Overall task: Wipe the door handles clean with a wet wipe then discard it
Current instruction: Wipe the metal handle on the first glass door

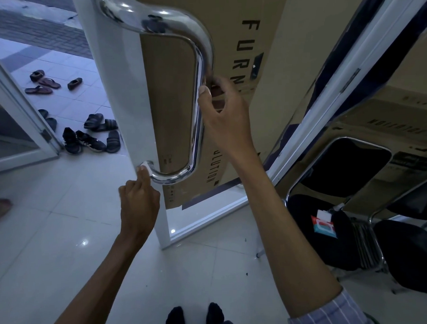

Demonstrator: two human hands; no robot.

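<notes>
Left hand (138, 200) pinching wet wipe (145, 168) against door handle (198, 94) base, right hand (224, 115) gripping its bar

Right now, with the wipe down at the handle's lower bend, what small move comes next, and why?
Probably slide the wet wipe along the bend and up the door handle: the left hand presses it at the bottom end only, while the right hand steadies the bar.

You see glossy white floor tiles (53, 240), scattered dark sandals and shoes (85, 137), black-cushioned chrome chairs (354, 205), dim light.
</notes>
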